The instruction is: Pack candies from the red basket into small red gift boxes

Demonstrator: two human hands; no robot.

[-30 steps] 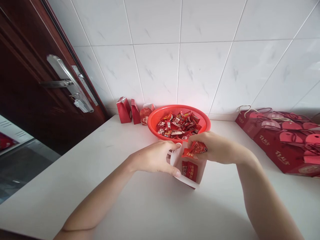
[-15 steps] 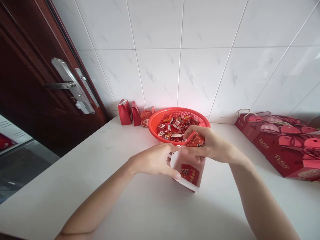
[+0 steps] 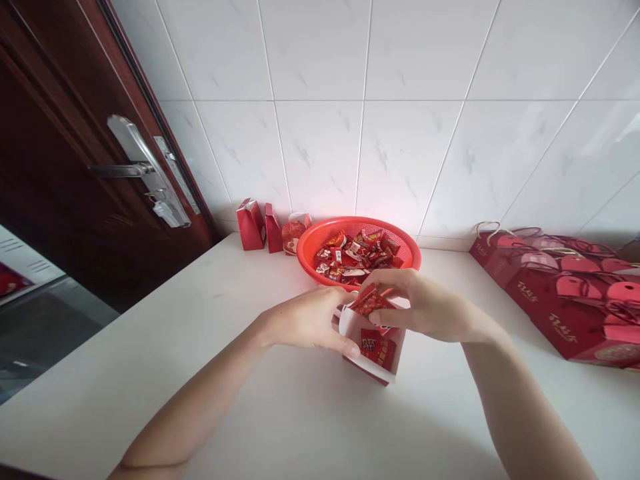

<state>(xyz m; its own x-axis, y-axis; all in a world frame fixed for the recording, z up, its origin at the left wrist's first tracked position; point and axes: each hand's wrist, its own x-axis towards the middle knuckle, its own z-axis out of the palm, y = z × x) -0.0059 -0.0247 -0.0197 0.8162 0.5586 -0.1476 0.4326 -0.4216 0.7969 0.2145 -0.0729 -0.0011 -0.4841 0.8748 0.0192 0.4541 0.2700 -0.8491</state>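
My left hand [image 3: 311, 321] grips the left side of a small open gift box [image 3: 370, 368], its thumb over the near rim. The box is white inside and stands on the white table [image 3: 210, 373]. Inside it lie red packets [image 3: 379, 347]. Pinched in my right hand [image 3: 420, 303] is a red snack packet [image 3: 367, 303], held at the top of the box's opening and tilted inward. Just behind both hands stands a red plastic basket [image 3: 306, 257] of wrapped candies [image 3: 357, 250].
Small red boxes [image 3: 251, 225] stand against the tiled wall [image 3: 320, 153] left of the basket. Rows of red gift boxes [image 3: 540, 293] with cord handles line the right side. A dark wooden door [image 3: 55, 133] with a metal handle [image 3: 120, 171] is at the left.
My right hand has moved down and slightly toward me, bringing the red packet from above the box's far side into its opening. My left hand keeps its hold on the box.
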